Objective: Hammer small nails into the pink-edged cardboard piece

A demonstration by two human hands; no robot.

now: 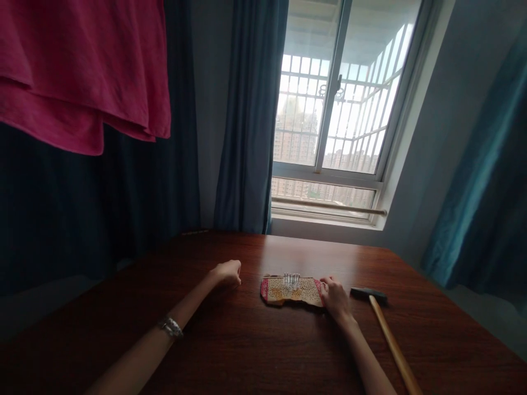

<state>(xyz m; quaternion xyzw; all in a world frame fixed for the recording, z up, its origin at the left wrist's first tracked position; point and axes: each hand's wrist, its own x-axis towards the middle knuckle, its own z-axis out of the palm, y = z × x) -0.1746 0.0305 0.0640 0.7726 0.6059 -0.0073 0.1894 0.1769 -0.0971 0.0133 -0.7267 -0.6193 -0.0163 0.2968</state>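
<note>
A small flat board (290, 292) with a speckled, red-edged surface lies on the dark wooden table (247, 340). Several nails (292, 278) stand upright in its far edge. My right hand (335, 299) rests on the board's right end, fingers curled against it. My left hand (228, 272) lies on the table a little left of the board, closed in a loose fist with nothing seen in it; a watch (171, 327) is on that wrist. A hammer (385, 323) with a wooden handle lies just right of my right hand, head pointing away.
A window (333, 120) with bars is behind the table, with blue curtains (249, 120) on both sides. A pink cloth (82, 71) hangs at upper left. A thin stick-like item (193, 232) lies at the table's far edge.
</note>
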